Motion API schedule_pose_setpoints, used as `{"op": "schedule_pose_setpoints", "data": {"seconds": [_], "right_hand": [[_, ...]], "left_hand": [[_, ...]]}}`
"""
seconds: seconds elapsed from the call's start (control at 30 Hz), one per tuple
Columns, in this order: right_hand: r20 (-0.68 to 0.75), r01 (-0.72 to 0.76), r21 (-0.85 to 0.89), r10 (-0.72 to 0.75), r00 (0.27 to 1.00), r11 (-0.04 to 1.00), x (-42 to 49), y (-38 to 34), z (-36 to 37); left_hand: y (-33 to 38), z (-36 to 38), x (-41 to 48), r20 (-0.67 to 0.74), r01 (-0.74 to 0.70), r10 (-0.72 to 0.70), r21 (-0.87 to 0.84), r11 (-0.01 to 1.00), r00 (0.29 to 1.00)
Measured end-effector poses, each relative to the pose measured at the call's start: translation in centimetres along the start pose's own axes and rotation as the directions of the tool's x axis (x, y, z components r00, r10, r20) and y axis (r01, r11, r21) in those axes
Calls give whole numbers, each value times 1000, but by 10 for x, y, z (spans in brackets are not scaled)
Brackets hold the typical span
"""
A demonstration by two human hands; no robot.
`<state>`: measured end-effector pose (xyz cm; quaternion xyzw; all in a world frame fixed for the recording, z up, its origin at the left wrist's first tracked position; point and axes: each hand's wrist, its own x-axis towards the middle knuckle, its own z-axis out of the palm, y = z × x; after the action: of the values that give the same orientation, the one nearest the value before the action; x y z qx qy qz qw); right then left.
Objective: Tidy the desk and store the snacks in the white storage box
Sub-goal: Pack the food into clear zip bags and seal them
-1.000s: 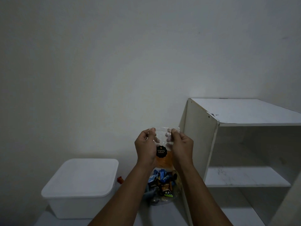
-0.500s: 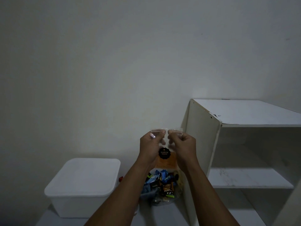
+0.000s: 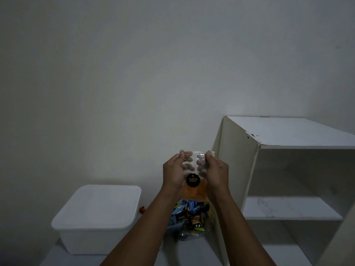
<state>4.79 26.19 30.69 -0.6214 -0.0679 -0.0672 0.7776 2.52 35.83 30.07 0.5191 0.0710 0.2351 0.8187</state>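
I hold up a clear snack bag (image 3: 195, 190) with orange chips inside and a round black label. My left hand (image 3: 173, 174) pinches its top left edge, and my right hand (image 3: 216, 173) pinches its top right edge. Both hands are raised above the desk, in front of the wall. Below the bag lies a pile of wrapped snacks (image 3: 189, 217) in blue, black and brown packets. The white storage box (image 3: 96, 217) stands at the left with its lid on.
A white open shelf unit (image 3: 284, 169) stands close on the right, its side panel right beside my right hand. A small red item (image 3: 142, 209) lies behind the box's right corner. The wall is right behind everything.
My hands have spread apart again along the bag's top edge after coming close together half a second ago. The bag stays raised at about the same height.
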Motion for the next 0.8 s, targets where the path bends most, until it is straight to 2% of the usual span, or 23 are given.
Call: {"op": "schedule_pose_setpoints", "data": {"seconds": [0.1, 0.23, 0.4, 0.47, 0.53, 0.67, 0.73, 0.8], "right_hand": [[7, 4, -59, -4, 1000, 998, -2, 6, -7], [129, 19, -110, -5, 992, 994, -7, 27, -24], [172, -10, -239, 53, 984, 971, -22, 79, -57], [131, -54, -287, 95, 987, 956, -30, 104, -72], [61, -128, -298, 152, 986, 946, -35, 129, -88], [-46, -300, -326, 302, 952, 896, -50, 175, -119], [-95, -366, -352, 356, 930, 862, -61, 201, -134], [-139, -437, -389, 418, 898, 811, -73, 227, -147]], "left_hand": [[-6, -2, 0, -9, 33, -33, 36, 999, 999], [-28, -10, 1, -108, 71, -59, 104, 992, 992], [-65, -28, -3, -199, 249, -244, -4, 969, 949], [-82, -30, -12, -181, 313, -313, -32, 949, 932], [-99, -34, -26, -107, 389, -391, -36, 920, 914], [-154, -65, -49, -20, 516, -530, 269, 813, 848], [-186, -84, -65, -24, 585, -609, 310, 750, 793], [-213, -100, -83, -76, 612, -630, 355, 707, 773]]}}
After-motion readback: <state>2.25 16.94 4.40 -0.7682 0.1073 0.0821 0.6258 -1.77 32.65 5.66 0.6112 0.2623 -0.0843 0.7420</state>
